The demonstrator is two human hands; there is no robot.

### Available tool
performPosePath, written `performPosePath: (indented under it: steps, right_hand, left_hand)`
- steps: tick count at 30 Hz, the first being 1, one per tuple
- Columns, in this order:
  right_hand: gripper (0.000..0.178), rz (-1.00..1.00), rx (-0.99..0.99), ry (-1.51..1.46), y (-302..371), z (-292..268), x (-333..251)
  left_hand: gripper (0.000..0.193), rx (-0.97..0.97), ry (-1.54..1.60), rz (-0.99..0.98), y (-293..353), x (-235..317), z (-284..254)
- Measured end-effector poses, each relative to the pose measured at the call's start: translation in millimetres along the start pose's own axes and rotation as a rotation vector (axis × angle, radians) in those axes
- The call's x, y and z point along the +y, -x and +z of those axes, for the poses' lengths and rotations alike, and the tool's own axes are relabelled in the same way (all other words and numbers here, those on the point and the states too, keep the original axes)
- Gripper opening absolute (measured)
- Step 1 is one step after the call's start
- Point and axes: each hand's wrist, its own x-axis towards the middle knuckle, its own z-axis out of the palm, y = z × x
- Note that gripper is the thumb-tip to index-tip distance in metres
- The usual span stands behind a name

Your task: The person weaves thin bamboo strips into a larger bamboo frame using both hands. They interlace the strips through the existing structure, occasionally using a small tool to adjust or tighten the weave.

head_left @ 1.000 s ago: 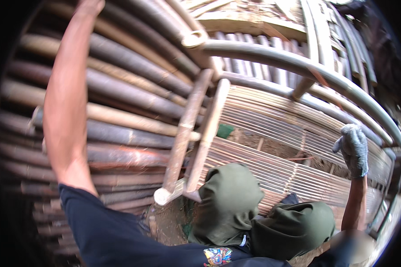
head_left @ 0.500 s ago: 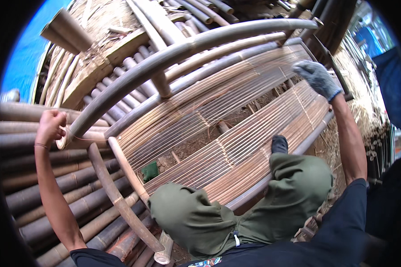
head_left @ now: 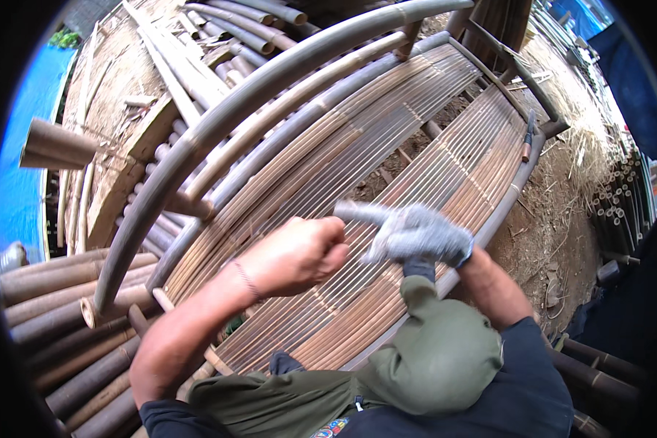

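My bare left hand [head_left: 303,252] is curled closed above the slatted seat of a bamboo bench [head_left: 482,157]. Whatever its fingers pinch, if anything, is hidden. Just to its right, my right hand [head_left: 420,232] wears a grey knit glove, slightly blurred. Its index finger stretches toward the left hand and its thumb stands apart; nothing shows in it. Thin bamboo slats run lengthwise along the seat, crossed by pale bindings, with a long gap in the middle. A thick curved bamboo rail [head_left: 190,139] forms the backrest. My knees and feet rest over the seat's near side.
A knife with a brown handle [head_left: 527,150] lies on the seat frame at the right end. Stacked bamboo poles [head_left: 66,314] fill the left side. Behind the backrest are more cut poles [head_left: 248,14] and a blue tarp [head_left: 29,153]. Straw [head_left: 595,139] covers ground at right.
Both hands have come together over the seat: the left from the backrest rail's left end, the right from the bench's far right end. My view and legs have shifted too.
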Motion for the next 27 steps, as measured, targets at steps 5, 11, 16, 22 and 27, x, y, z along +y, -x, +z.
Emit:
performPosePath:
  steps: [5,11,16,22,27]
  right_hand:
    - [0.017,-0.504,0.121,0.678,39.5,-48.5,61.6]
    - [0.015,0.127,0.486,0.546,136.9,-142.5,136.5]
    - [0.019,0.453,0.486,0.537,181.5,-155.6,198.5]
    - [0.014,0.263,0.329,1.103,207.1,-140.7,237.4]
    - [0.021,0.774,0.200,1.092,190.5,-138.9,215.8]
  left_hand:
    - [0.030,-0.065,0.095,-0.029,-84.7,-3.2,13.5]
    - [0.035,-0.054,0.727,-0.316,-79.1,-65.9,-41.4]
    - [0.031,0.364,1.449,0.124,-96.0,-102.1,-48.3]
    - [0.025,0.607,2.010,0.534,-109.2,-124.6,-44.7]
    - [0.033,1.041,2.120,0.638,-89.9,-147.9,-52.5]
